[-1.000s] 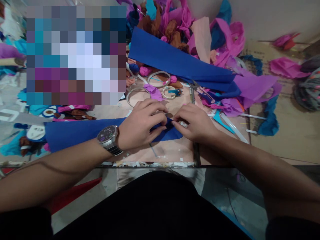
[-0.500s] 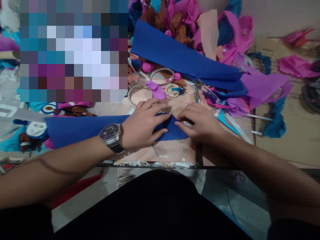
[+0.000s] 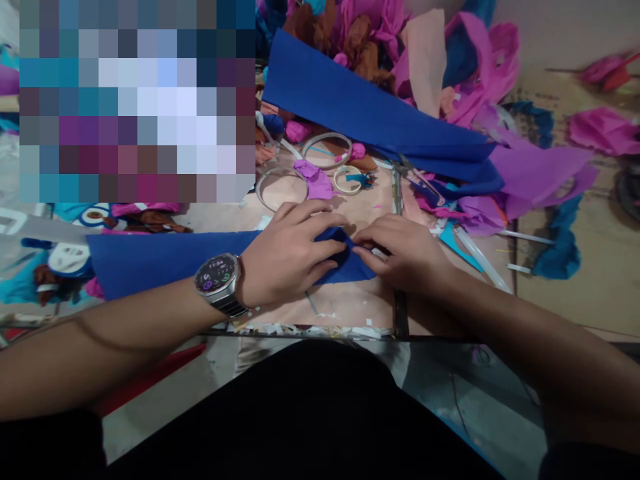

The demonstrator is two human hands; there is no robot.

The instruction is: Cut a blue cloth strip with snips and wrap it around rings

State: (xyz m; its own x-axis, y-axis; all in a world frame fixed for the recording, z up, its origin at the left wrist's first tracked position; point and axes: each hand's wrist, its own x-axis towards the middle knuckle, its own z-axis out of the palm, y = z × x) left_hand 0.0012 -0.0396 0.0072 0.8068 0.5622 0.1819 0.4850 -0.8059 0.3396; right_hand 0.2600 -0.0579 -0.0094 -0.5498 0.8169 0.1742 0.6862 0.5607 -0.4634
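A long strip of blue crepe paper (image 3: 165, 263) lies flat along the near part of the table. My left hand (image 3: 295, 250), with a watch on its wrist, rests on the strip with fingers stretched out. At the strip's right end my right hand (image 3: 397, 250) pinches the paper's edge between thumb and forefinger, and a small raised crease shows there. Beyond my hands lie two tape rolls seen as rings (image 3: 327, 150) and a smaller pale ring (image 3: 347, 180).
A larger blue paper sheet (image 3: 360, 100) slants across the back. Scissors (image 3: 420, 179) lie near its right end. Crumpled pink paper (image 3: 493, 53) and purple paper (image 3: 540, 173) are heaped behind and to the right. A white tape dispenser (image 3: 70, 259) sits at left. Someone opposite is blurred out.
The right end of the blue strip is now lifted into a crease at my right fingertips. My left fingers have shifted slightly; the view has moved a little.
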